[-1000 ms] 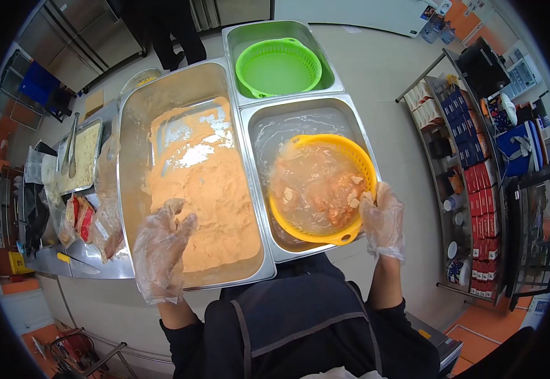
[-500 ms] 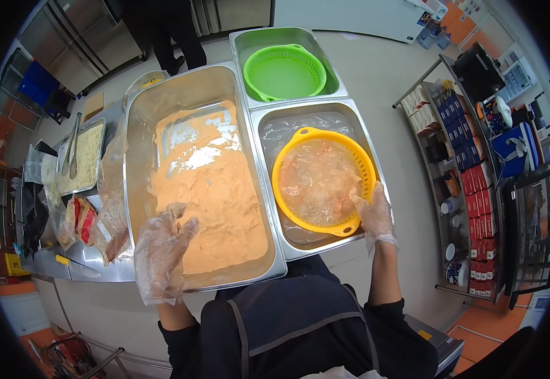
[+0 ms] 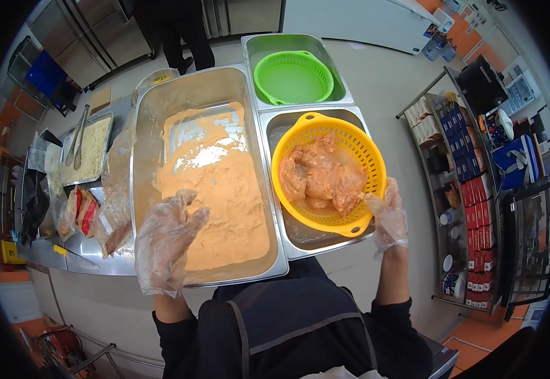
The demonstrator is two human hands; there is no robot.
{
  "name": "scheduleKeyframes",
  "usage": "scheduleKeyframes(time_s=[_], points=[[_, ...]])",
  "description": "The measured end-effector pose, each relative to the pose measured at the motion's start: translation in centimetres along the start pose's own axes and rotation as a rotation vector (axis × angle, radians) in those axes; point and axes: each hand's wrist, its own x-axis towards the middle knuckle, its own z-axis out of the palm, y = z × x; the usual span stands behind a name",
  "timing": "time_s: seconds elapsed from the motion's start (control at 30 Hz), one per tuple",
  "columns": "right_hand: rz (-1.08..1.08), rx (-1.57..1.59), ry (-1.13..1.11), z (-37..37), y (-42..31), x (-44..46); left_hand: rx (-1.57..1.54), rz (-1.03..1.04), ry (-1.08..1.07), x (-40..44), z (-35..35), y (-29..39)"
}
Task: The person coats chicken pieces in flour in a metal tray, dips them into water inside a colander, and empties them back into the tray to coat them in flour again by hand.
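My right hand [image 3: 389,218], in a clear plastic glove, grips the right edge of a yellow colander [image 3: 358,148]. Inside the colander lie wet, pinkish pieces of raw meat, seemingly chicken [image 3: 322,170]. The colander is raised above a steel pan [image 3: 303,242], most of which it hides. My left hand [image 3: 169,243], gloved too, hovers over the near left corner of a large steel tub [image 3: 174,91], its fingers apart and holding nothing. Orange-tinted flour [image 3: 224,211] covers much of the tub's bottom, thinning to bare metal at the far end.
Behind the steel pan, a green colander [image 3: 294,79] sits in another pan. At left are a crumb-filled tray [image 3: 91,151] with tongs, plastic bags [image 3: 114,215] and a yellow-handled knife [image 3: 76,258]. A stocked shelf rack [image 3: 458,189] stands right; a person's legs [image 3: 183,38] show at the back.
My right hand has lifted the yellow colander out of the water, and the liquid has drained to expose the meat. My left hand stays over the flour tub.
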Motion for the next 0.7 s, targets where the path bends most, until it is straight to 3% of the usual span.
scheduleKeyframes(time_s=[0.13, 0.3, 0.5, 0.7], points=[[-0.081, 0.046, -0.154, -0.7, -1.3, 1.0, -0.079, 0.036, 0.042, -0.2, 0.1, -0.9], [-0.066, -0.107, -0.287, -0.9, -4.0, 1.3, -0.123, -0.145, -0.104, 0.4, 0.0, -2.0], [-0.135, -0.367, -0.317, 0.4, -7.9, 1.4, -0.130, -0.173, -0.143, 1.4, 0.4, -4.0], [-0.171, -0.319, -0.337, 1.4, -10.7, 0.8, 0.004, -0.193, -0.179, 2.3, 0.6, -6.6]])
